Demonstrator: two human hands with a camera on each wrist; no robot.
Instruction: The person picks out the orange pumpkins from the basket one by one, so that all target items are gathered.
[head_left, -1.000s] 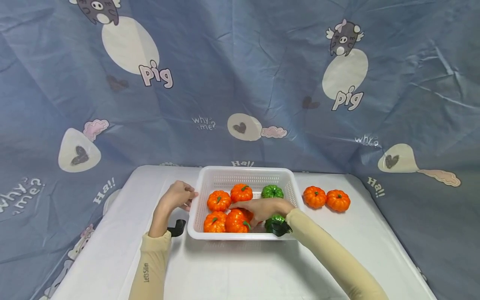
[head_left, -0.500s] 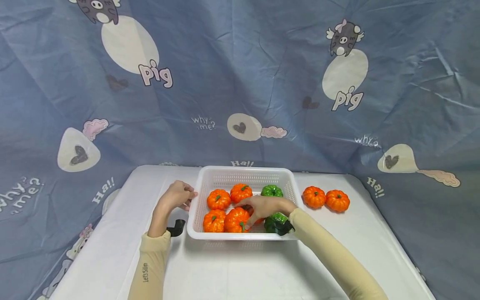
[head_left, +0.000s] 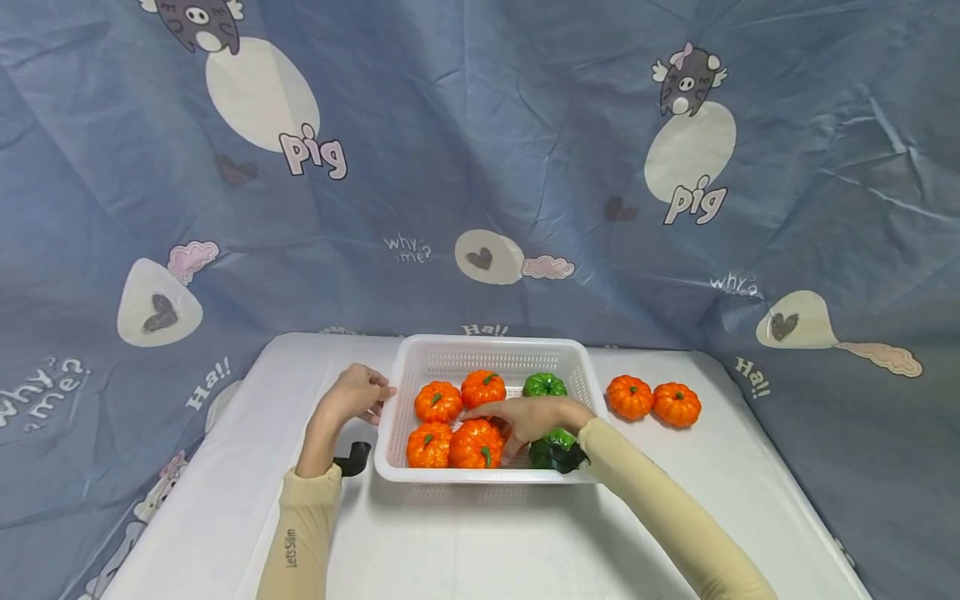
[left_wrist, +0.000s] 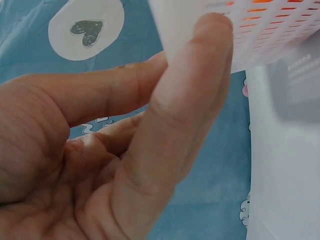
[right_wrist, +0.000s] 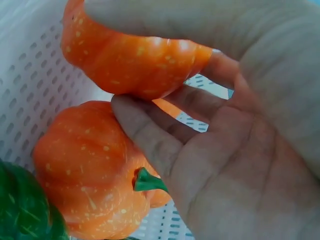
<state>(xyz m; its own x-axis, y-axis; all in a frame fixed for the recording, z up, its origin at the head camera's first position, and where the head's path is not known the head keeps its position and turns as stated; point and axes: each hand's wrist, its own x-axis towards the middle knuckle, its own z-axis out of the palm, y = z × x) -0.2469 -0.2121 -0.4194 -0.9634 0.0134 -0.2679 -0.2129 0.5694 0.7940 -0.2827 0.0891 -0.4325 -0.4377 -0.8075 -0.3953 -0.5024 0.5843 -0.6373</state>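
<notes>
My left hand [head_left: 357,393] pinches the left rim of a white perforated basket [head_left: 491,343]; in the left wrist view, its fingers [left_wrist: 192,90] lie against the basket wall. Inside the basket, my right hand [head_left: 528,417] holds a small orange pumpkin [right_wrist: 140,65] near the front wall, thumb over one side and fingers beneath. A second orange pumpkin [right_wrist: 90,170] with a green stem sits right beside it, mostly hidden under the hand in the head view. Further orange pumpkins [head_left: 438,402] lie to the left and behind.
Two green pumpkins, one at the back [head_left: 544,384] and one near the front [head_left: 553,447], are at the basket's right side, the front one partly covered by the wrist strap. Two orange pumpkins [head_left: 652,402] stand on the white table right of the basket. A blue printed curtain [head_left: 480,167] hangs behind.
The orange pumpkin under my right hand has turned and settled flatter, its stem shifting slightly left. My right thumb moved over its stem, then back right. My left hand stays at the rim.
</notes>
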